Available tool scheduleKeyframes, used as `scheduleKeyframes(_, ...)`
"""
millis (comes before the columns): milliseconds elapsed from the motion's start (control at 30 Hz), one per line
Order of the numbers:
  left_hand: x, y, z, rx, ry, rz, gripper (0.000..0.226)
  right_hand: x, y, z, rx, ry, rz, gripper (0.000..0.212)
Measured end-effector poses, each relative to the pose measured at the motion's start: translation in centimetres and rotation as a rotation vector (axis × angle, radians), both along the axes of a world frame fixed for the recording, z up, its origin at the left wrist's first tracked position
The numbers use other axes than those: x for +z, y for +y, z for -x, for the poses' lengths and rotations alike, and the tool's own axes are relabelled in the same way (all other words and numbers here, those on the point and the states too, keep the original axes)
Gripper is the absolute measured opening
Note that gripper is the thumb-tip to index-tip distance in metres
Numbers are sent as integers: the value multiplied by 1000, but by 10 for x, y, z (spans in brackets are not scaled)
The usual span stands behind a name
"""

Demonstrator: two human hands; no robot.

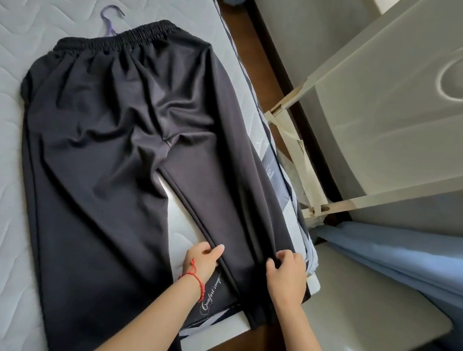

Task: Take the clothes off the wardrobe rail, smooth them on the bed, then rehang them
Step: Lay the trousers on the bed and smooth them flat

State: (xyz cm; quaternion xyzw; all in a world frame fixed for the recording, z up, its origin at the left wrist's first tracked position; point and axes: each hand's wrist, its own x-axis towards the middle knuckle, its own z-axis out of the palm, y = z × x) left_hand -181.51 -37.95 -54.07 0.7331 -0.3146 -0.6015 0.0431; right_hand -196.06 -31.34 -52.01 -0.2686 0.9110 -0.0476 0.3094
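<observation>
Two hands are clamped on one leg of the black satin-like trousers [122, 126] spread flat on the white quilted mattress [15, 44]: the left hand [203, 261] pinches its inner seam, the right hand [286, 272] its outer edge. Smoothing appears under way; the creased crotch remains, then rehanging on the purple hanger [111, 20] tucked under the waistband.

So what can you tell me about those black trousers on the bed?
The black trousers look smooth and slightly shiny, with a gathered elastic waistband at the far end. They lie flat on the quilted mattress, legs spread apart, creased around the crotch. A purple hanger pokes out beyond the waistband. The right leg runs along the mattress edge, and both hands, left hand and right hand, grip its sides near the hem.
</observation>
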Motion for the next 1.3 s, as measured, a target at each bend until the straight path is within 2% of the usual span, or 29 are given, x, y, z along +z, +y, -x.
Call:
scheduleKeyframes(100,-6,4,1,164,60,-13,46,4,0,12,-141,-121,115,9)
scheduleKeyframes(200,-5,7,-1,381,186,-40,15,12,-1,38,-409,-161,211,13)
scheduleKeyframes(267,-7,11,-9,465,162,-39,18,16,-2,59,-512,-136,276,19)
scheduleKeyframes(367,-11,15,-22,490,54,-2,32,19,-7,76,-477,-171,274,17)
scheduleKeyframes(467,-4,17,-17,539,154,-54,24,17,-8,76,-386,-261,199,27)
scheduleKeyframes(533,2,19,-8,524,244,-115,17,14,-6,71,-348,-319,154,42)
scheduleKeyframes(600,9,22,-3,458,294,-170,10,12,-1,68,-320,-336,103,47)
scheduleKeyframes(700,9,32,0,330,288,-261,3,6,13,71,-267,-390,18,38)
scheduleKeyframes(833,6,46,-6,240,222,-297,5,9,29,85,-255,-446,0,35)
scheduleKeyframes(967,6,51,-18,88,207,-263,6,16,30,93,-210,-259,-55,24)
scheduleKeyframes(1067,5,43,-25,-77,119,-189,25,14,26,86,-156,-222,-72,38)
scheduleKeyframes(1233,-2,-2,-39,97,19,-11,20,17,1,72,-177,-153,46,40)
scheduleKeyframes(1300,-9,-35,-45,164,21,35,28,16,-11,67,-149,-153,81,42)
